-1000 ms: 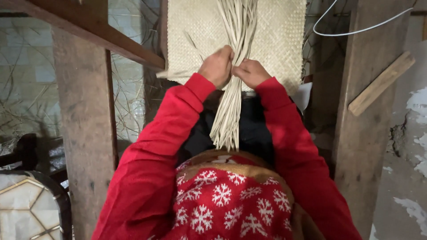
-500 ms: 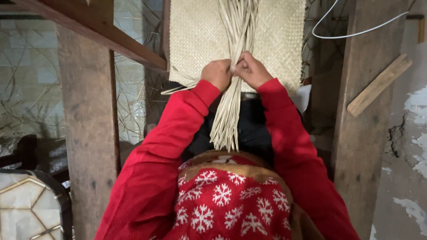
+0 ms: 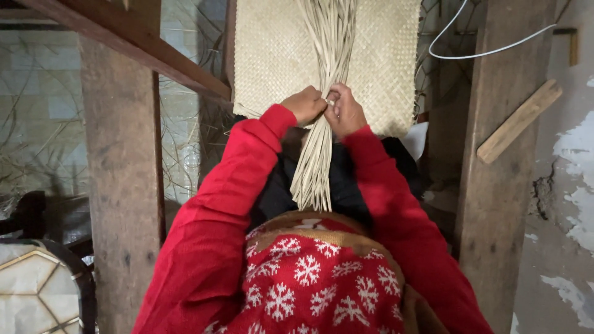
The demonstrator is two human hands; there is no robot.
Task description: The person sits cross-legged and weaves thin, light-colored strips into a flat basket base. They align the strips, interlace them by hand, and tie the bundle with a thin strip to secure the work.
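2 hands pinch straw bundle on woven mat.
Left hand, right hand fingers seemingly clamped on strands at 12 o'clock; best grip tight, even.

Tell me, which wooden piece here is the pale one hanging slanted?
The short light plank at right, leaning against the wall; the posts are dark and upright, the left beam reddish.

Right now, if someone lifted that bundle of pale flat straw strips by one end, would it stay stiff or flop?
The bundle of pale flat straw strips would probably flop: its loose ends fan out below the left hand and right hand. It likely weighs little, since the strips look thin. The strips may slide apart unless pinched together.
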